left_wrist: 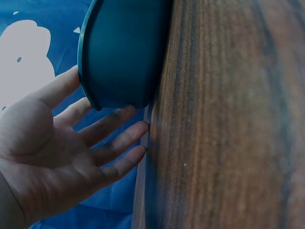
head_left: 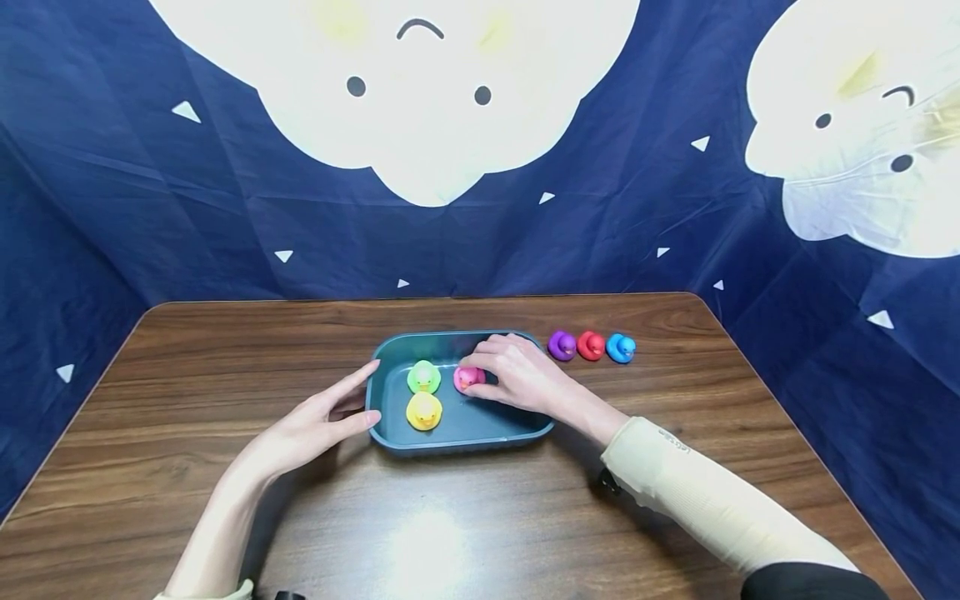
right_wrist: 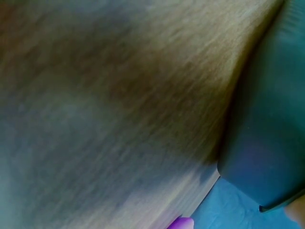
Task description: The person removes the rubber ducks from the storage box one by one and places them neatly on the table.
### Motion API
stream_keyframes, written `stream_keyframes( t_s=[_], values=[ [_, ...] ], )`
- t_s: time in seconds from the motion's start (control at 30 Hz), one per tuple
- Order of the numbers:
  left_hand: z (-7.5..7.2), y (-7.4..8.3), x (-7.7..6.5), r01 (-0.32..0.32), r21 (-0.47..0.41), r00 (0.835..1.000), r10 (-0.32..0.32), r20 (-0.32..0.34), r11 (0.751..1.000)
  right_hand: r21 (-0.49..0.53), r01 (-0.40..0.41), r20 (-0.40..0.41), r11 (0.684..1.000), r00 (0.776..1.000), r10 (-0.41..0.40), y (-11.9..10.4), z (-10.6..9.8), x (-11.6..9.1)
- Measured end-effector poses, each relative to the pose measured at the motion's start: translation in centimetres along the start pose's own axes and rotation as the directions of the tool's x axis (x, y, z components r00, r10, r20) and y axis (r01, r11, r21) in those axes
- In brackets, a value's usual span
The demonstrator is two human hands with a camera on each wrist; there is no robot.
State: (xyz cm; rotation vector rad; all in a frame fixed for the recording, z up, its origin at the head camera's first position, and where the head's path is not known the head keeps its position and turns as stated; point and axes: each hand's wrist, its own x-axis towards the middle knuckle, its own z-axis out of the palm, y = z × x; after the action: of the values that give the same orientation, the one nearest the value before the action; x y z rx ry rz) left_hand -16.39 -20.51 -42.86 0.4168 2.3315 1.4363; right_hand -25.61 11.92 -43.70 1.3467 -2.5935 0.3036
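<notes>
A dark teal plastic tub (head_left: 480, 439) stands on the wooden table. Inside it, my right hand (head_left: 521, 375) pinches a pink rubber duck (head_left: 468, 378) between thumb and fingers. To the left of that duck sit a green rubber duck (head_left: 423, 377) and, nearer me, a yellow rubber duck (head_left: 424, 412). My left hand (head_left: 311, 423) is at the tub's left end, thumb and fingertips at the rim. The left wrist view shows those fingers (left_wrist: 119, 138) spread and fairly straight beside the tub's outer wall (left_wrist: 126, 52). In the right wrist view the held duck is hidden.
Beyond the tub's right end, a purple duck (head_left: 562, 345), a red duck (head_left: 591, 345) and a blue duck (head_left: 621, 347) stand in a row on the table (head_left: 247, 350). Behind the table's far edge hangs a blue cloth (head_left: 465, 250) with white cloud prints.
</notes>
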Motion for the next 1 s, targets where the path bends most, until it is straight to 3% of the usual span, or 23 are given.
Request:
stream_keyframes(
  t_s=[0.53,1.0],
  values=[
    [0.05,0.2,0.03,0.013,0.013,1.0,-0.013,-0.002,1.0,0.003,0.036,-0.018,0.999,0.999,-0.036,0.01,-0.11,-0.18],
    [0.09,0.16,-0.15,0.051,0.044,0.999,-0.05,-0.019,0.998,0.116,-0.102,-0.033,0.988,0.994,0.106,0.03,-0.5,-0.17]
  ],
)
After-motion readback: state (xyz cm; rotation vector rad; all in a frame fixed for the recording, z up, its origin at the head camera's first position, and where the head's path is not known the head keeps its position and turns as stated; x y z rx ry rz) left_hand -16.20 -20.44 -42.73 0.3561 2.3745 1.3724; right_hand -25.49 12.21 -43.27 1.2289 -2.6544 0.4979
